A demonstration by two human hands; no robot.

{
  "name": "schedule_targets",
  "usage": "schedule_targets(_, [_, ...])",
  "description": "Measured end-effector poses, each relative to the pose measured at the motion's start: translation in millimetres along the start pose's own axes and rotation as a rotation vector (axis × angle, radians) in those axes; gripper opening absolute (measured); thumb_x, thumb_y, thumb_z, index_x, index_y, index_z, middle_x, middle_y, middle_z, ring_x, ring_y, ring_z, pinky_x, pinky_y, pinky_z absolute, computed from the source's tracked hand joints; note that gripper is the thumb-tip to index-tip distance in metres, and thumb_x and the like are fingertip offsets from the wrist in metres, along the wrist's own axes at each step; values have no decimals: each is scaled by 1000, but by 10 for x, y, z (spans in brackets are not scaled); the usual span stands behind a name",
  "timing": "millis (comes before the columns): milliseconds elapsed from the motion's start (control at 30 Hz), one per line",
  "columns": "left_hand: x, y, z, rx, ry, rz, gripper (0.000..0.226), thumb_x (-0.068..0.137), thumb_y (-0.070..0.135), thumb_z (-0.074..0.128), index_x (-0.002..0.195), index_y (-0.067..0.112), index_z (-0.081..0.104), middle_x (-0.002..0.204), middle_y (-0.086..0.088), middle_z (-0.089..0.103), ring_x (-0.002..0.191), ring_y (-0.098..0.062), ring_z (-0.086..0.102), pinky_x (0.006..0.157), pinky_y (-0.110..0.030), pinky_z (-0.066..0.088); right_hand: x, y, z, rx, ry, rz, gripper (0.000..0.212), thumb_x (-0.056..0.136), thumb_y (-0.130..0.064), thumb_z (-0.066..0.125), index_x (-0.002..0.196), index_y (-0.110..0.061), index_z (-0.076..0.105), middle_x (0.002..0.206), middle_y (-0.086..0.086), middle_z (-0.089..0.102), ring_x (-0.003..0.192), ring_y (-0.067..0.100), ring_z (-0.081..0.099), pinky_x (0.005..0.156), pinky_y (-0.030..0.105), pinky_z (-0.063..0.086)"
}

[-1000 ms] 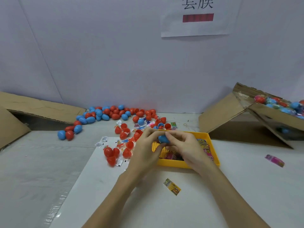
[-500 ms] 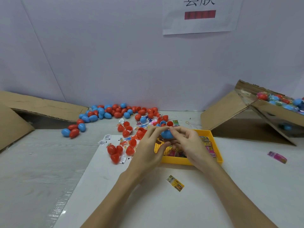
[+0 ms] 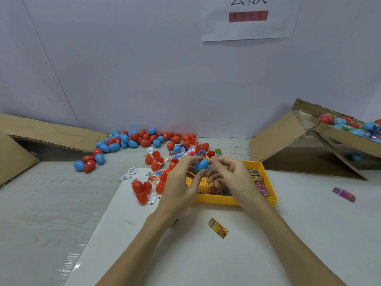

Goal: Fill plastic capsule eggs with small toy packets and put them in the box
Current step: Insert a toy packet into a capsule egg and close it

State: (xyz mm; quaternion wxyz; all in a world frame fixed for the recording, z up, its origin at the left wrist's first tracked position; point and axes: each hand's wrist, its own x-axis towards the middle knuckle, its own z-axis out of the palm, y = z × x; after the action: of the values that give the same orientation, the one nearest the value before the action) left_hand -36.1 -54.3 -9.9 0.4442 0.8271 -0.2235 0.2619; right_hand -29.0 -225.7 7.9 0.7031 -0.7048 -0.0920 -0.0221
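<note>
A blue capsule egg sits between both my hands above the left end of the yellow tray. My left hand pinches it from the left with thumb and fingers. My right hand holds its right end with curled fingertips. The tray holds colourful toy packets. Whether the egg is closed or has a packet inside is hidden by my fingers. A cardboard box at the right holds filled eggs.
Several red and blue eggs are scattered at the back left, with red egg halves and small packets left of the tray. A yellow packet lies in front, a pink packet at the right. A flattened cardboard box lies far left.
Both hands stay together on the blue egg over the tray; the egg now shows more between the fingertips. The view has shifted slightly.
</note>
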Motion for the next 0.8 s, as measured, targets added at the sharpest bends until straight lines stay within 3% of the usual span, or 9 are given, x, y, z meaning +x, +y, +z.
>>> schedule_targets(100, [-6,-26,-18,60,20,-25,30,103,22,58,133,19,62,120,14,63,108,7,56,91,-7,42,27,-38,-48,40,150,-16,18,106,-20,55,120,-13,66,90,9,78,75,19,74,64,25,60])
schedule_targets(200, [-8,-38,-34,134,-20,-52,34,107,27,48,138,16,59,127,9,63,113,4,52,96,-6,38,30,-71,-206,-49,336,-63,17,106,-8,53,116,-13,66,91,8,76,77,17,74,61,22,57])
schedule_targets(267, [-15,-44,-36,169,-52,-61,37,107,29,44,139,15,58,129,6,63,117,-3,53,97,-7,37,14,-44,-355,-401,442,-116,17,103,-7,58,113,-14,70,97,1,75,81,15,72,64,19,52])
schedule_targets(333, [-22,-47,-31,192,-80,-63,36,108,28,44,139,15,58,128,4,63,118,-8,54,96,-8,37,-11,-14,-474,-776,452,-86,17,100,-9,66,112,-15,75,105,2,74,92,18,67,74,26,52])
schedule_targets(467, [-27,-46,-21,215,-114,-58,35,108,28,46,139,16,58,125,4,62,115,-8,52,97,-17,42,-42,19,-553,-1099,336,110,33,95,-20,75,128,-16,72,125,6,72,119,30,54,95,43,51])
schedule_targets(567, [-32,-49,-15,225,-128,-51,35,108,28,48,138,15,58,127,4,62,119,-10,52,100,-25,45,-41,17,-558,-1167,281,147,33,94,-24,77,126,-18,73,119,4,73,117,30,50,94,41,49])
schedule_targets(733, [-37,-59,-20,241,-133,-44,35,107,29,50,138,15,58,126,5,62,117,-9,52,99,-27,47,-32,33,-559,-1063,301,128,10,93,-16,77,103,-15,77,97,5,74,104,29,63,87,43,57])
schedule_targets(800, [-36,-66,-24,245,-128,-37,35,107,29,50,138,15,59,126,5,62,117,-10,52,99,-28,48,-25,33,-558,-1002,334,93,4,95,-15,74,98,-15,77,94,3,73,92,20,64,76,33,55])
